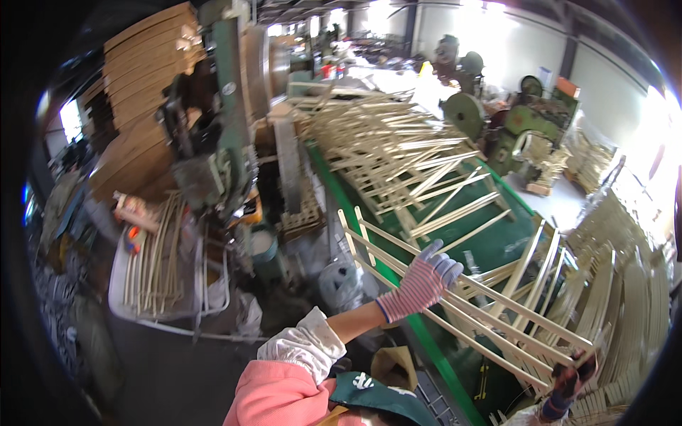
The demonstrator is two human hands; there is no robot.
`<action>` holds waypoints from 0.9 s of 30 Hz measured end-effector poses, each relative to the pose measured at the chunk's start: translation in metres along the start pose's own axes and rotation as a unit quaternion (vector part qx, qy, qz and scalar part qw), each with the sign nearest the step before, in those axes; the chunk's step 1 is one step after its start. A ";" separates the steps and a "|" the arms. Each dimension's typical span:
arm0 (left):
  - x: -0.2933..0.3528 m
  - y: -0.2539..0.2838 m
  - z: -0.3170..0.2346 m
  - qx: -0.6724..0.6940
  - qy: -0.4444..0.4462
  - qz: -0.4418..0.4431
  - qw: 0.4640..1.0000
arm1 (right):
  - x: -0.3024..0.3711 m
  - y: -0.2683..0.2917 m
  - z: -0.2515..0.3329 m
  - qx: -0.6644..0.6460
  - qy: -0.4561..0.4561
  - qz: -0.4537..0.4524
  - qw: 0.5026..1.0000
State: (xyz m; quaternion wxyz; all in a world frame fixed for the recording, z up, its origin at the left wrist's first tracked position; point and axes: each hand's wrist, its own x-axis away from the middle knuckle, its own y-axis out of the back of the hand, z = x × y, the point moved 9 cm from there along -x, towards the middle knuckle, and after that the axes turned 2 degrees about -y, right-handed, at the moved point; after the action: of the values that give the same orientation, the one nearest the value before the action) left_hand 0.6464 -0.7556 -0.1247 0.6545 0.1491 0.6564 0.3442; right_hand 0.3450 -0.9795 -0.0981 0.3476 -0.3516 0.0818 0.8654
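A pale frame of long slim strips (527, 312) with short crosspieces at its far left end slants across the lower right, over a green table (469, 231). My left hand (424, 284), in a red-and-white striped glove with grey-blue fingers, is closed around the middle of its strips. At the frame's near right end, my right hand (570, 380) in a dark, worn glove grips the strip ends. That hand is partly in shadow near the picture's rim.
Many similar pale strips lie in a loose pile (398, 142) on the table's far part. More strips (618, 305) stand stacked at the right. A green machine (226, 142) rises at the left beside a white bin (163, 309) holding strips. Cardboard boxes (145, 78) tower behind it.
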 end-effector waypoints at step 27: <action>0.403 0.060 0.197 0.619 0.633 -0.119 0.449 | 0.194 -0.622 -0.210 -0.264 -0.584 0.537 0.549</action>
State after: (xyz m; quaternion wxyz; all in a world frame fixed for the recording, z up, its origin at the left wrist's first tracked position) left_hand 0.7814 -0.4016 -0.3725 -0.1732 0.1763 0.9401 -0.2347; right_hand 0.7713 -0.4918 -0.3186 -0.3187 0.2645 -0.1975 0.8885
